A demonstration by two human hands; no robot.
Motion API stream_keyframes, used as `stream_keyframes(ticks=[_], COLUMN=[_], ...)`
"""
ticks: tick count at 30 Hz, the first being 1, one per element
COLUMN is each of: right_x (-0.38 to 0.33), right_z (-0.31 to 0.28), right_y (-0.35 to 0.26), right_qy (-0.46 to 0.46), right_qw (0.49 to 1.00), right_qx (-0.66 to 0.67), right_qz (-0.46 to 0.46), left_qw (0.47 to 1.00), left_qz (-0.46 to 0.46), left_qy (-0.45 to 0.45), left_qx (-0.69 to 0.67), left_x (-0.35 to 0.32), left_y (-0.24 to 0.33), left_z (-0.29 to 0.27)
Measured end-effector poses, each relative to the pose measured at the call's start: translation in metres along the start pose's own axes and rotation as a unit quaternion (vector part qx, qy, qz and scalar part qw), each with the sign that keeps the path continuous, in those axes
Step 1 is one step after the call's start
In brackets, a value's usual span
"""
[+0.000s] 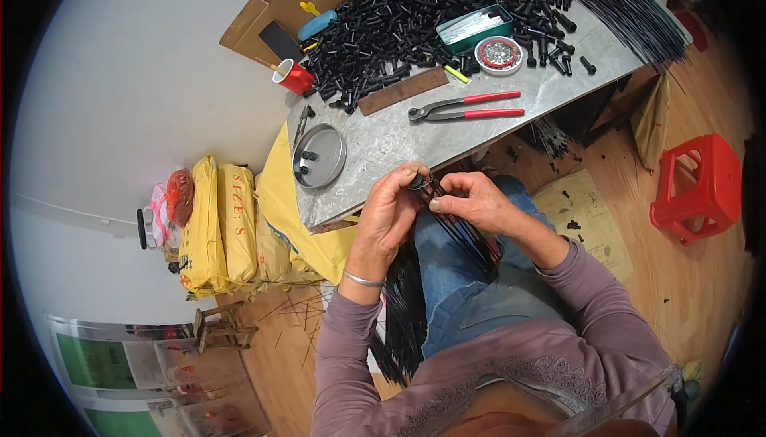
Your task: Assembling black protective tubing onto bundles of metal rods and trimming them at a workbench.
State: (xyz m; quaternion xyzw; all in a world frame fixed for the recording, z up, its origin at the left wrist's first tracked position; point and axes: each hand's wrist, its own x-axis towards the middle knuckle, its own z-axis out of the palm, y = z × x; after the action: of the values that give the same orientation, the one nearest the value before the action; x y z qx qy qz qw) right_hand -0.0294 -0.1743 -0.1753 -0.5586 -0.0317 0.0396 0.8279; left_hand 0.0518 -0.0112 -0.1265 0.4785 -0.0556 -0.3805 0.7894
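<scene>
Black rods (465, 238) sit in both hands (477, 202) (curled nearly closed, pinching)

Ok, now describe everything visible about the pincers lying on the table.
The pincers lie flat on the grey tabletop, head toward the left, two red handles spread apart toward the right. The rounded head looks like dark metal; the handles look rubber- or plastic-coated. Whether the jaws meet is unclear. Only the tabletop visibly touches them; a brown bar lies close by.
</scene>
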Motion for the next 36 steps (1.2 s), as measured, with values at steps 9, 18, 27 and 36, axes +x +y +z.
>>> stream_keyframes(ticks=[9,18,27,36], right_x=[-0.002,0.0,-0.003,-0.004], right_z=[0.004,0.003,-0.003,-0.002], right_y=[0.004,0.003,-0.004,-0.005], right_qy=[0.066,0.077,0.038,0.074], right_qw=[0.997,0.997,0.999,0.994], right_qx=[-0.045,-0.002,-0.04,-0.077], right_qz=[0.004,0.001,-0.002,0.016], left_qw=[0.992,0.968,0.971,0.974], left_qz=[0.053,0.155,0.133,0.154], left_qy=[0.043,0.048,0.031,0.019], left_qx=[0.109,0.194,0.198,0.167], left_x=[-0.006,-0.009,-0.012,-0.016], left_y=[0.002,-0.011,-0.007,-0.016], left_z=[0.013,0.018,0.015,0.01])
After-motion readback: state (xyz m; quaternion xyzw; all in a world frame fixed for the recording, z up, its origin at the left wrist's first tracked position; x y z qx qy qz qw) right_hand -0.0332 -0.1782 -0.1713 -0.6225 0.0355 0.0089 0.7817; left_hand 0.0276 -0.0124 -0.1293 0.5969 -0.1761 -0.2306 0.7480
